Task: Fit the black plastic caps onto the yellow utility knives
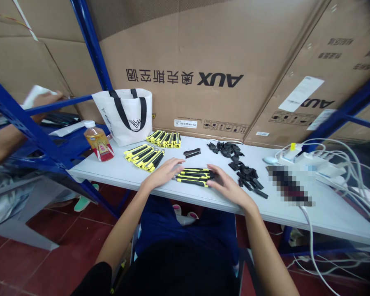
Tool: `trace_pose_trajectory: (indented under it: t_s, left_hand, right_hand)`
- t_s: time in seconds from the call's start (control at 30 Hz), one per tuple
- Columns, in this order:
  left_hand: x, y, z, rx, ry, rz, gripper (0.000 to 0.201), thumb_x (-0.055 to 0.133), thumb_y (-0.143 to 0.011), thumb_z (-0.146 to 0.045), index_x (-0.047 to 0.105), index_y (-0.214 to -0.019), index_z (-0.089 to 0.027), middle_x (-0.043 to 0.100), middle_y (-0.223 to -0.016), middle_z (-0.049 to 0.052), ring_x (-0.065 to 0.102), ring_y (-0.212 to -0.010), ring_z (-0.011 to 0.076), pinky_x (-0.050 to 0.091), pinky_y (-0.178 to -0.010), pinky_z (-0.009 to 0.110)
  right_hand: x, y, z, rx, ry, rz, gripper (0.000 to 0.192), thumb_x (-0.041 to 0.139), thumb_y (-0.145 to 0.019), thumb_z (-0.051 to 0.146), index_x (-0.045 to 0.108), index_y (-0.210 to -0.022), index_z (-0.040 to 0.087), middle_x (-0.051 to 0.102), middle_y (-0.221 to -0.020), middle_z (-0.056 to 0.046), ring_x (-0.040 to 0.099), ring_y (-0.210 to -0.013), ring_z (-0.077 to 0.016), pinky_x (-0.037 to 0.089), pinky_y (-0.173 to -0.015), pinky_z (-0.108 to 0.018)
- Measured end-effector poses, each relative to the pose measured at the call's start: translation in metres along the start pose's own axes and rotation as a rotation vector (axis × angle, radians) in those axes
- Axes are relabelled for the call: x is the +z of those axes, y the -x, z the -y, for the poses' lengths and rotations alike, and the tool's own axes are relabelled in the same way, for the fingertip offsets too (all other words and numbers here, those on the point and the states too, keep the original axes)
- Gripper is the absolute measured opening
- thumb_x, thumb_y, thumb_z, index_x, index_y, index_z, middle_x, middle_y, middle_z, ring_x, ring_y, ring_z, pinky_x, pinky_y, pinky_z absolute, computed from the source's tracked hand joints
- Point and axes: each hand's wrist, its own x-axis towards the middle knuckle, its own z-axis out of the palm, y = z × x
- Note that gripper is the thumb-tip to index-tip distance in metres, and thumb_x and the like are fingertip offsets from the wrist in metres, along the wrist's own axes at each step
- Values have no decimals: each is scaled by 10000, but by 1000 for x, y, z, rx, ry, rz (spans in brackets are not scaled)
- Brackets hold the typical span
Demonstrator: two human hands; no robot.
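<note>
Several yellow-and-black utility knives [193, 177] lie side by side on the table in front of me. My left hand [163, 172] rests at their left ends, fingers stretched out. At their right ends is my right hand [226, 185], with thumb and fingers apart. Both hands appear to touch the knives from either side without closing on them. Just behind lie a few flat black strips [192, 153]. To the left, more utility knives are laid in a front row [144, 157] and a back row [164, 139].
Small black plastic parts [226, 149] lie in loose piles at right. A pixelated object [290, 187] and power strips with white cables [323, 164] are farther right. A white bag [126, 115] and a drink bottle [98, 142] stand left. Another person's arm [6, 139] shows beyond the blue frame.
</note>
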Motion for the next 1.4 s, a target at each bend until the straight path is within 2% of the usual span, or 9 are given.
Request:
trace_pose_trajectory:
  t_s: [0.07, 0.13, 0.23, 0.53, 0.87, 1.07, 1.4]
  left_hand:
    - [3, 0, 9, -53, -79, -75, 436, 357, -1123, -273, 576, -1492, -201, 616, -1503, 122, 574, -1412, 253, 405, -1250, 420]
    - [8, -1, 17, -93, -224, -81, 495, 349, -1056, -117, 566, -1499, -154, 584, -1537, 149, 539, -1452, 263, 370, -1280, 436]
    - [14, -2, 21, -99, -383, -29, 576, 388, -956, -13, 587, -1483, -134, 546, -1571, 160, 514, -1473, 278, 350, -1296, 441]
    - [16, -3, 26, -141, -416, -56, 554, 423, -967, -47, 613, -1464, -202, 506, -1593, 151, 462, -1522, 284, 335, -1302, 481]
    - [16, -3, 24, -138, -423, -42, 544, 408, -983, -59, 608, -1470, -194, 515, -1588, 160, 452, -1532, 279, 326, -1306, 487]
    - [15, -2, 23, -135, -420, -41, 543, 409, -979, -59, 613, -1466, -185, 518, -1587, 165, 453, -1531, 281, 337, -1302, 478]
    - [15, -3, 25, -129, -430, -42, 540, 402, -982, -65, 612, -1467, -178, 512, -1593, 175, 463, -1522, 288, 333, -1302, 484]
  right_hand:
    - [1, -1, -12, 34, 45, -101, 527, 499, -1079, 503, 504, -1559, 285, 601, -1557, -123, 607, -1399, -302, 471, -1209, -526]
    - [4, -2, -22, 20, 187, -185, 456, 440, -1092, 432, 596, -1476, 243, 645, -1490, -148, 611, -1385, -320, 458, -1217, -552]
    - [12, -4, -29, -43, 370, -197, 438, 382, -1076, 301, 678, -1383, 203, 667, -1441, -172, 599, -1388, -333, 463, -1216, -551]
    - [15, -3, -32, -45, 453, -192, 458, 373, -1063, 246, 679, -1404, 220, 661, -1468, -146, 615, -1384, -304, 495, -1200, -511]
    - [13, -4, -31, -44, 462, -175, 461, 393, -1046, 231, 682, -1404, 206, 668, -1464, -159, 619, -1374, -326, 509, -1177, -538]
    - [14, -4, -32, -50, 459, -190, 457, 408, -1040, 235, 685, -1403, 250, 678, -1450, -133, 627, -1362, -318, 507, -1177, -538]
    - [14, -5, -34, -54, 458, -180, 458, 390, -1047, 233, 686, -1396, 210, 673, -1454, -156, 624, -1362, -324, 508, -1175, -527]
